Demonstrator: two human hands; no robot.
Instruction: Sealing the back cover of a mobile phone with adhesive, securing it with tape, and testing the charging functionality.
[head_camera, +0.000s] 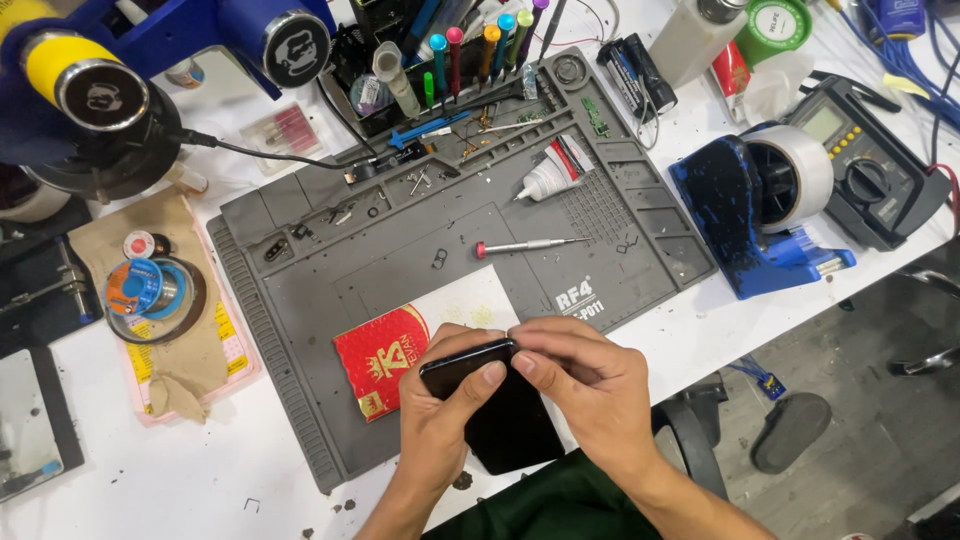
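Both of my hands hold a black smartphone (500, 420) above the near edge of a grey silicone work mat (300, 330). My left hand (440, 410) wraps the phone's left side, thumb on its top edge. My right hand (590, 385) pinches the top right corner with thumb and fingers. Under the phone lies a red and white card (385, 355) on the mat. A red-tipped precision screwdriver (530, 244) rests in the middle of the mat, apart from my hands.
A glue tube (550, 172) and small screws lie at the mat's far side, behind them a rack of coloured screwdrivers (480, 45). A blue tape dispenser (770, 205) and a multimeter (865, 165) stand right. Solder wire spool (150, 290) sits left, microscope eyepieces (90, 85) top left.
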